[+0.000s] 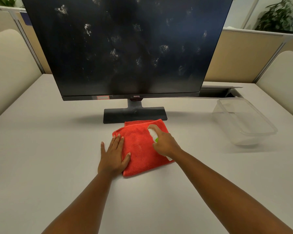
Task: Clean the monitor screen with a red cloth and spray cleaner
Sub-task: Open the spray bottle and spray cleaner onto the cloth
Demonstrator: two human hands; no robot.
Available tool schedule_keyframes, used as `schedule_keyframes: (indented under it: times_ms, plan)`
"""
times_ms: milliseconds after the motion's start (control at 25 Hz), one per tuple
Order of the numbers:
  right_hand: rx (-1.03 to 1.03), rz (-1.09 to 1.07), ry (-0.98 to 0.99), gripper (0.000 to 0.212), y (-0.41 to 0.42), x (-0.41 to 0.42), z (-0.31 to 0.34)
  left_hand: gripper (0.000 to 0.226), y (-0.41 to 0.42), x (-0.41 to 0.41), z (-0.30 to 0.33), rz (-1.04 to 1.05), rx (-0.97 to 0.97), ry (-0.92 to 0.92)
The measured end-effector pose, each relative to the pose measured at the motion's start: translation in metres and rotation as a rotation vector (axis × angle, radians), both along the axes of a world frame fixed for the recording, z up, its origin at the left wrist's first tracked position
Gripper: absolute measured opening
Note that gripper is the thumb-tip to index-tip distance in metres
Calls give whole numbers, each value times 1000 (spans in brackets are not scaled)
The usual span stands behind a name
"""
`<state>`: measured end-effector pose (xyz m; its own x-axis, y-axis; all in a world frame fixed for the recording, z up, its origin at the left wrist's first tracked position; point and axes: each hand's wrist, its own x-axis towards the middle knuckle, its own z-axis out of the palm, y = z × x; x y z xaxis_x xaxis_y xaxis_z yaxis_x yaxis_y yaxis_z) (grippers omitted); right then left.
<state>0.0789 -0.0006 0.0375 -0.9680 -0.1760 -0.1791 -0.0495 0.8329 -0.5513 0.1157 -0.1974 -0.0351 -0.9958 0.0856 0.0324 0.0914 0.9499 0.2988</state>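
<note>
Both forearms reach fwd from bottom of view, bare, converging on centre of desk (41, 132).

L hand (114, 153): palm down, flat, fingers spread slightly and straight. Thumb and inner fingers rest on L edge of red cloth (142, 149); rest of palm sits on the bare desk beside it. Gripping nothing, just pressing flat.

R hand (164, 142): curled into a fist around spray bottle (153, 135), held over R half of cloth. Index finger hooked over the top of the bottle. Nozzle end points fwd-left, toward the cloth's far part. Bottle tilted, not upright; base end pokes out white below the wrist at cloth's R edge.

Cloth: red-orange microfibre, folded into a rough rectangle, lying flat on desk w/ a second layer showing at the far edge. Far corner touches or just overlaps front of monitor stand base (134, 114); can't tell which. Sits betw. the two hands, centred under the screen.

Bottle: small, white body, bright green label patch visible betw. fingers. Most of it hidden by hand.

Monitor (125, 48): dark screen, off, covered w/ many whitish smudge patches scattered across it. Upright on its stand, directly behind cloth.

Clear plastic container (243, 120): R side of desk, well apart from hands.
</note>
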Motion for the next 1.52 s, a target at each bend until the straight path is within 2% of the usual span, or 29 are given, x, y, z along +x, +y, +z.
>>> schedule_keyframes:
  times_ms: [160, 320, 480, 600, 760, 1000, 1200, 1400, 1520]
  plan:
    - [-3, 151, -110, 73, -3, 11, 2, 89, 0, 0, 1, -15, 25, -1]
    - [108, 200, -101, 64, -4, 20, 1, 89, 0, 1, 1, -22, 1, -17]
    - [101, 109, 2, 58, 1, 29, -1, 89, 0, 1, 1, -26, -25, -35]
    - [95, 10, 35, 66, 15, 28, 1, 99, 1, 2, 3, -27, -35, -44]
    - [196, -1, 33, 74, 38, 25, 7, 115, 2, 3, 5, -31, -36, -59]
    - [143, -45, 26, 59, 46, 29, 2, 116, 2, 3, 6, -39, -45, -71]
    - [149, -70, 45, 69, 45, 20, 6, 115, 2, 4, 7, -37, -45, -71]
    - [111, -53, 52, 61, 41, 14, 4, 114, 2, 3, 6, -36, -46, -76]
    - [75, -75, 66, 64, 41, 7, 4, 112, 2, 3, 5, -36, -42, -75]
